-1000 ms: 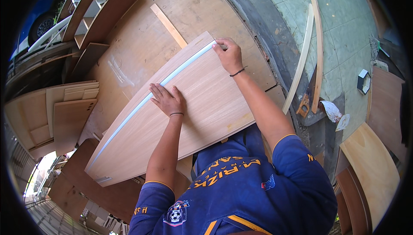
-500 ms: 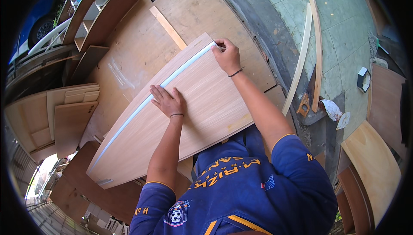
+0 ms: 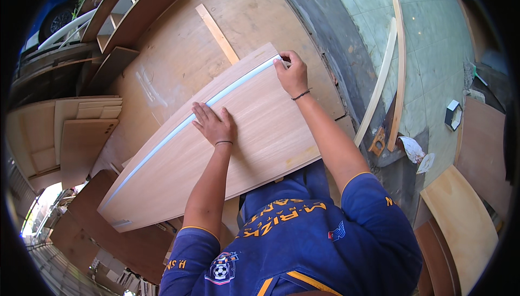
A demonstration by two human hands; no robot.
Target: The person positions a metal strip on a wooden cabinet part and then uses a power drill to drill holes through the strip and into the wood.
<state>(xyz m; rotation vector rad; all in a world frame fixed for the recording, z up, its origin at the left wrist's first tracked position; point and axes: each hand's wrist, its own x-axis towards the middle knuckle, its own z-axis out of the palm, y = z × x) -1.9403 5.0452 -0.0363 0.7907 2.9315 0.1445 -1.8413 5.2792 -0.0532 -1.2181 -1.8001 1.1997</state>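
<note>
A long wood-grain board (image 3: pixel 254 128) lies slanted across the worktable in front of me. A narrow pale blue-white strip (image 3: pixel 162 142) runs along its length, near the far long edge. My left hand (image 3: pixel 213 125) rests flat on the board, fingers stretched out and their tips over the strip. At the board's far right end, my right hand (image 3: pixel 293 74) has thumb and fingers closed at the strip's end. The fingertips there are partly hidden behind the edge.
Beyond the board, a light wooden slat (image 3: pixel 218 33) lies on the worktable (image 3: pixel 173 57). Shelving (image 3: pixel 138 14) stands at far left, above stacked panels (image 3: pixel 86 139). On the right are two curved wooden strips (image 3: pixel 398 68), a handsaw (image 3: pixel 377 141) and a pale panel (image 3: pixel 460 204).
The whole view has shifted slightly, and the board's left end appears farther left. Both hands keep about the same places on the board and strip.
</note>
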